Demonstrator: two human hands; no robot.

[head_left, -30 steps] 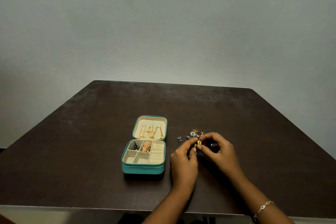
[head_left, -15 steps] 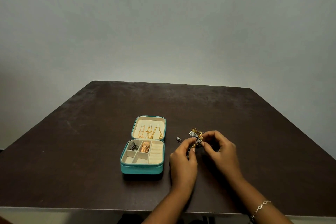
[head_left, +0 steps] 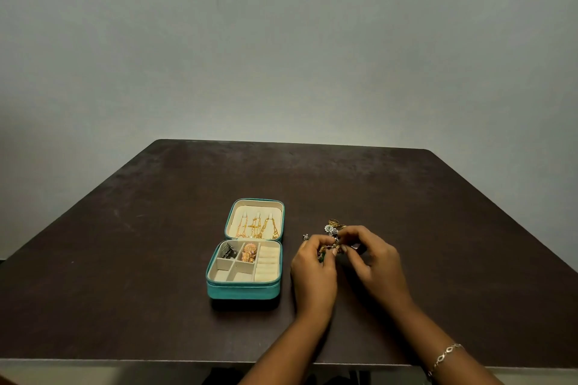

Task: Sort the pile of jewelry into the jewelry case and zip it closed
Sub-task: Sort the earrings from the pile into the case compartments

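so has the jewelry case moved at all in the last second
No. The jewelry case keeps the same gap to the table front edge and far corners.

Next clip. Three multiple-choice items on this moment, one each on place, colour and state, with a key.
1. Relative to the jewelry case, the loose jewelry pile lies:
A. right of it
B. left of it
C. in its lid

2. The case's outside is:
A. red
B. teal
C. black

3. The left hand and right hand are:
A. flat on the table
B. zipping the case
C. pinching a gold piece together

Key: A, the pile sits to the case's right; B, its front wall is teal; C, both hands' fingertips meet on the piece.
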